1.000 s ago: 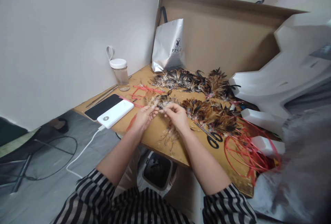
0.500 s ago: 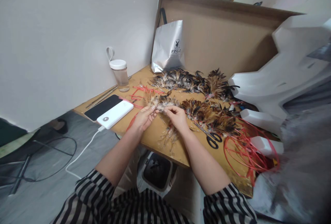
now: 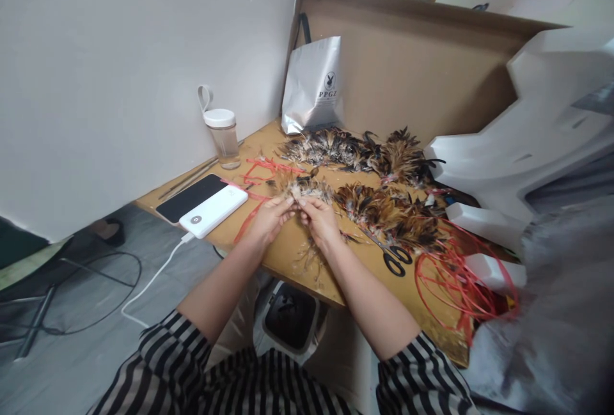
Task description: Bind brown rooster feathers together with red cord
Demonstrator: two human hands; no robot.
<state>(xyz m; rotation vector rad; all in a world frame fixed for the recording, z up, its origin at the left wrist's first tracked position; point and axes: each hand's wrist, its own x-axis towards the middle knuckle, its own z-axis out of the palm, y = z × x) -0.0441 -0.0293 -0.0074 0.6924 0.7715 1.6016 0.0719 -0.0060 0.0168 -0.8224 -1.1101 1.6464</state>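
My left hand (image 3: 272,218) and my right hand (image 3: 316,218) meet over the front of the wooden table (image 3: 283,261). Their fingertips pinch a small bunch of tan and pale feathers (image 3: 290,183) from both sides. Right of my right hand lies a long heap of brown and black feathers (image 3: 393,210), with black-handled scissors (image 3: 396,260) at its front edge. Behind it is a row of darker feathers (image 3: 336,148). Loose wispy feathers (image 3: 309,258) lie below my hands.
A phone (image 3: 192,197) and white power bank (image 3: 213,211) lie at the left, near a lidded cup (image 3: 224,140). Behind stands a silver bag (image 3: 311,86). Red strips (image 3: 446,281) tangle at the right. A bin (image 3: 290,319) is under the table edge.
My right hand has moved left and slightly up, so its fingertips now meet those of my left hand at the feather bunch. My left hand has barely moved.
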